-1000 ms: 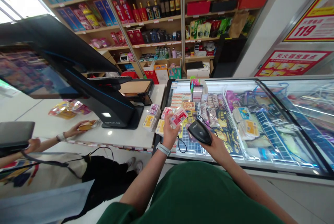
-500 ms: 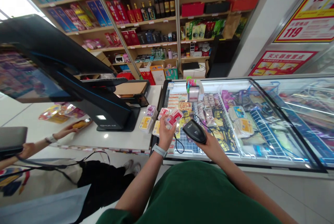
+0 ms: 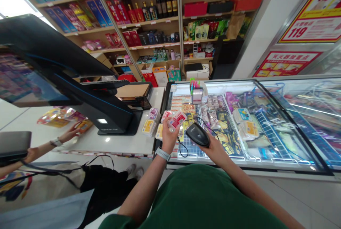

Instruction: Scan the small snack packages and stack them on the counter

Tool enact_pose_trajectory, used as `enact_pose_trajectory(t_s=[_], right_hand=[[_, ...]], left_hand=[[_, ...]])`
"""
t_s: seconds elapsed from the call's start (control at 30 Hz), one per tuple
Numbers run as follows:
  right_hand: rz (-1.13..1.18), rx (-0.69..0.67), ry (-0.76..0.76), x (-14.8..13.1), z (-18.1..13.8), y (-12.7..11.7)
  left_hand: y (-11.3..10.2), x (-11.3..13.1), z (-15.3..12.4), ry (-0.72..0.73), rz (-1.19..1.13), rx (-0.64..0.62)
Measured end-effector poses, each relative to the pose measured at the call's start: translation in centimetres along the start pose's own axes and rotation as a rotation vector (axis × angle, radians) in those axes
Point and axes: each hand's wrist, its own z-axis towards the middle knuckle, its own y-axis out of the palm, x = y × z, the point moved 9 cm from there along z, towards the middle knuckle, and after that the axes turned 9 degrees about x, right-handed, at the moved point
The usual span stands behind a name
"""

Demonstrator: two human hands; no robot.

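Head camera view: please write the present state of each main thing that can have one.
Left hand: closed on the red-labelled pack
Right hand: closed around the scanner
Red-labelled pack: held, tilted
Scanner: held, with its cable hanging loose
Yellow-labelled pack: resting on the white counter
Pale wristband: worn
Monitor screen: tilted; on or off, cannot tell
Wine bottles: upright
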Motion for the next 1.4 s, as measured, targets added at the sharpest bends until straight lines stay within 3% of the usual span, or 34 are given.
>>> enact_pose_trajectory(t_s=[0.87,0.97,1.2,1.3,1.4], right_hand=[[-0.029,-0.089,-0.037,0.3,0.5,1.5],[-0.017,-0.057,-0.018,0.1,0.7,1.1],[-0.035,-0.072,-0.005,0.4,1.3,1.5],[-0.036,-0.089,-0.035,0.8,1.5,2.0],[-0.068,-0.103,-0.035,1.9,1.7,2.4]], left_hand=[[-0.8,-0.3,0.5,-0.007,0.018,0.026],[-2.2,-0.4,1.2,0.023,0.067,0.084],[-8.0,-1.7,3.5,0.111,0.364,0.322],[-8.3,-2.7,3.8,0.107,0.449,0.323],[-7.1,-3.6,3.7,0.037,0.595,0.234]])
